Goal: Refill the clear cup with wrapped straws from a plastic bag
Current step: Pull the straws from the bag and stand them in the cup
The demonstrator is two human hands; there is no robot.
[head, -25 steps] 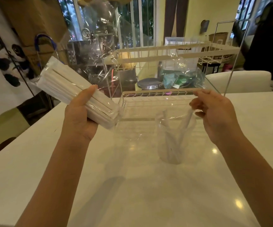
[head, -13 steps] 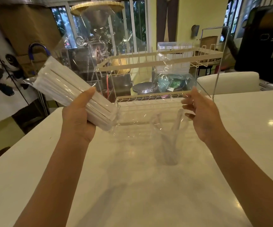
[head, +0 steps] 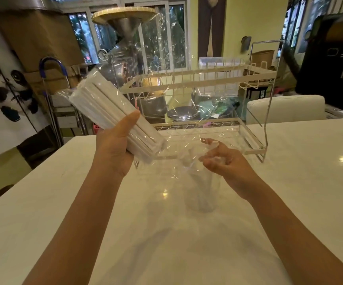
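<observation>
My left hand point(head: 113, 149) grips a bundle of white wrapped straws point(head: 104, 108) inside a clear plastic bag point(head: 162, 48). The bundle slants down to the right, and the bag's loose open end billows up and over the table. A clear cup point(head: 203, 194) stands upright on the white table point(head: 166, 254) with a few straws in it. Blurred by motion, my right hand point(head: 226, 163) sits just above the cup's mouth with curled fingers and plastic film around it. Whether it pinches the film is not clear.
A white two-tier wire dish rack point(head: 197, 79) stands on the table right behind the cup. The back of a white chair point(head: 286, 108) shows past the far edge. A panda picture point(head: 2, 83) and a blue-handled cart point(head: 51, 64) are at the left, off the table.
My right hand has dropped from the bag's edge near the rack down to the cup's mouth. My left hand has raised the straw bundle a little. The bag's loose end has flipped upward.
</observation>
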